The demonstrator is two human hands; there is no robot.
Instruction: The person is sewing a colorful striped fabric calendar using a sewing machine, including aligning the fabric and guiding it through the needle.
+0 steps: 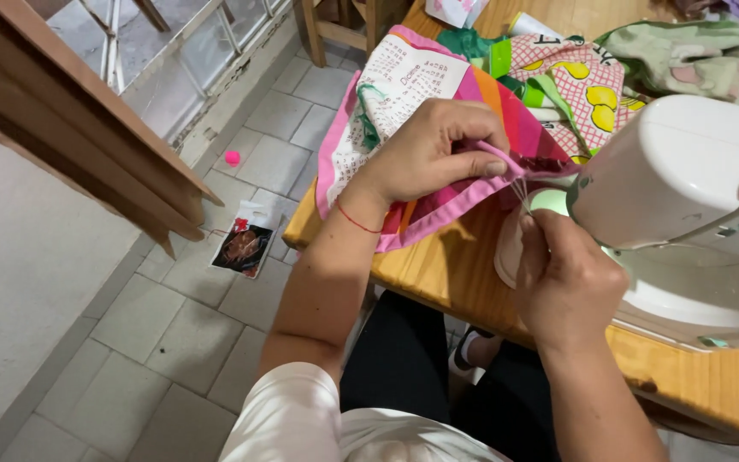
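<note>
Floor [173, 342] first: grey tiles filling the left half, running under a wooden table [438, 274] whose near edge cuts diagonally from left-centre down to the right. On the table's right end sits the white sewing machine [686, 171], big and rounded, its base reaching close to the near edge. Behind it, along the far edge, a heap of fabrics [592, 81], checked pink with yellow shapes, plus pale green cloth towards the far right corner.

Now the cloth [404, 85] in hand: pink-bordered, with a printed white panel and bright stripes, it lies across the table's left corner and droops over the near edge. The left hand [429, 154] sits on top of it, fingers pinched tight on a pink hem right beside the machine's left end. The right hand [566, 282] is just below, at the near edge, fingers curled and gripping thin pale threads [519, 190] that run up to the pinched hem. A red string [357, 221] circles the left wrist.

Down on the floor, a small photo card [243, 244] lies near the table's left corner, and a tiny pink ball [233, 157] rests further off by the wall.
</note>
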